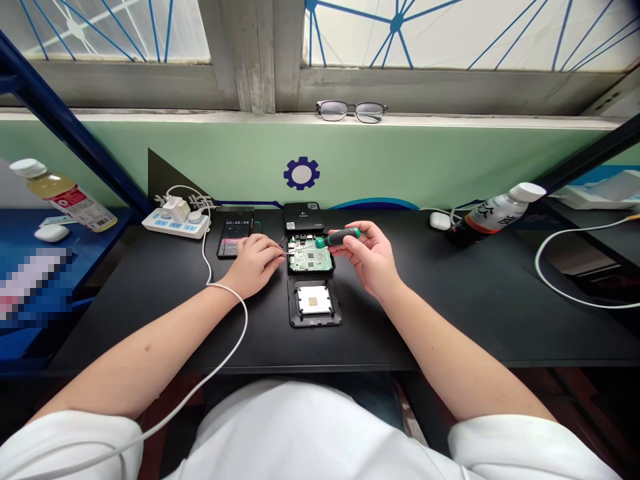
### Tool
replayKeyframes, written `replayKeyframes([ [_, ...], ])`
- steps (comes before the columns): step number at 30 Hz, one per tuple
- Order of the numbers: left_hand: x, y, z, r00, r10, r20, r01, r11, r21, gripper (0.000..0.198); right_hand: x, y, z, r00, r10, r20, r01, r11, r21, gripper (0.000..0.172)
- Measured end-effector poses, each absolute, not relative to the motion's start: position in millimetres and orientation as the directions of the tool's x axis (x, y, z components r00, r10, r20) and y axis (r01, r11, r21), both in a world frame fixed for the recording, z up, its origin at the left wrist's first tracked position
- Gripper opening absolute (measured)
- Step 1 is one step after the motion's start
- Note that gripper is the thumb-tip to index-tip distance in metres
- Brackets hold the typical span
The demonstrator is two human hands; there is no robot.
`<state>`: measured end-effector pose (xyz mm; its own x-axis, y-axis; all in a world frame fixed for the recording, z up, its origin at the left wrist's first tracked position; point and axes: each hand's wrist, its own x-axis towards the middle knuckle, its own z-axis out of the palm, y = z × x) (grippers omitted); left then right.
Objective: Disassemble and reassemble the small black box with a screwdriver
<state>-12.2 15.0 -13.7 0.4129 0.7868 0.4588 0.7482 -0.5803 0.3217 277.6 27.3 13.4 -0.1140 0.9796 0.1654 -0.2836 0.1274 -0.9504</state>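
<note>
My right hand (373, 257) is closed around the black and green handle of a screwdriver (345, 236). The thin shaft points left, across an opened black case with a green circuit board (311, 255). At the left edge of that case, my left hand (257, 263) has its thumb and fingers pinched together by the screwdriver's tip; what is between them is too small to tell. Nearer to me lies the detached black cover (315, 315), its inside up, with a silvery metal plate (314, 298) on it. A closed black box (303, 216) sits behind the board.
A phone showing a timer (234, 233) lies beside my left hand. A white power strip (176, 222) stands at the back left, and its white cable (246, 327) crosses my left forearm. Bottles stand left (70, 197) and right (495, 215). Glasses (353, 111) rest on the sill.
</note>
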Motion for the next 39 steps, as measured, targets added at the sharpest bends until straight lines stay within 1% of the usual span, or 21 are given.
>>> replayKeyframes([
  [6,-12.2,14.0,-11.9,0.425,0.775,0.467,0.712,-0.605,0.356,0.018,279.5,31.4,10.9,-0.121,0.975,0.187,-0.298,0.144,-0.944,0.045],
  [9,-10.8,12.4,-10.5,0.426,0.786,0.448,0.711,-0.597,0.372,0.018,281.1,31.3,9.4,-0.128,0.963,0.236,-0.279,0.193,-0.941,0.042],
  [13,-6.8,9.2,-9.4,0.437,0.798,0.415,0.689,-0.594,0.415,0.016,275.4,21.4,15.9,-0.124,0.902,0.414,-0.161,0.393,-0.905,0.040],
  [16,-1.6,5.9,-9.5,0.487,0.784,0.386,0.623,-0.621,0.476,0.015,265.7,8.5,27.2,-0.132,0.817,0.561,-0.052,0.560,-0.827,0.044],
  [18,2.7,3.3,-10.0,0.525,0.768,0.367,0.568,-0.638,0.520,0.014,260.5,1.5,34.1,-0.195,0.732,0.653,-0.017,0.663,-0.748,0.045],
  [20,7.0,0.9,-11.0,0.557,0.751,0.355,0.523,-0.649,0.552,0.013,258.0,-2.1,38.7,-0.286,0.647,0.707,-0.002,0.737,-0.676,0.045],
  [24,12.6,-2.0,-14.0,0.624,0.715,0.315,0.472,-0.666,0.577,0.015,256.9,0.2,42.8,-0.445,0.522,0.728,0.007,0.815,-0.580,0.047],
  [30,11.1,-4.3,-14.3,0.646,0.710,0.283,0.501,-0.673,0.545,0.015,245.7,8.6,52.4,-0.564,0.414,0.714,0.006,0.867,-0.498,0.041],
  [34,9.6,-5.2,-14.4,0.673,0.685,0.279,0.496,-0.698,0.517,0.016,238.8,10.2,53.1,-0.562,0.363,0.743,-0.008,0.896,-0.443,0.041],
  [39,10.1,-5.9,-13.6,0.667,0.699,0.259,0.505,-0.679,0.533,0.016,238.8,8.2,38.9,-0.498,0.415,0.762,0.016,0.882,-0.471,0.042],
])
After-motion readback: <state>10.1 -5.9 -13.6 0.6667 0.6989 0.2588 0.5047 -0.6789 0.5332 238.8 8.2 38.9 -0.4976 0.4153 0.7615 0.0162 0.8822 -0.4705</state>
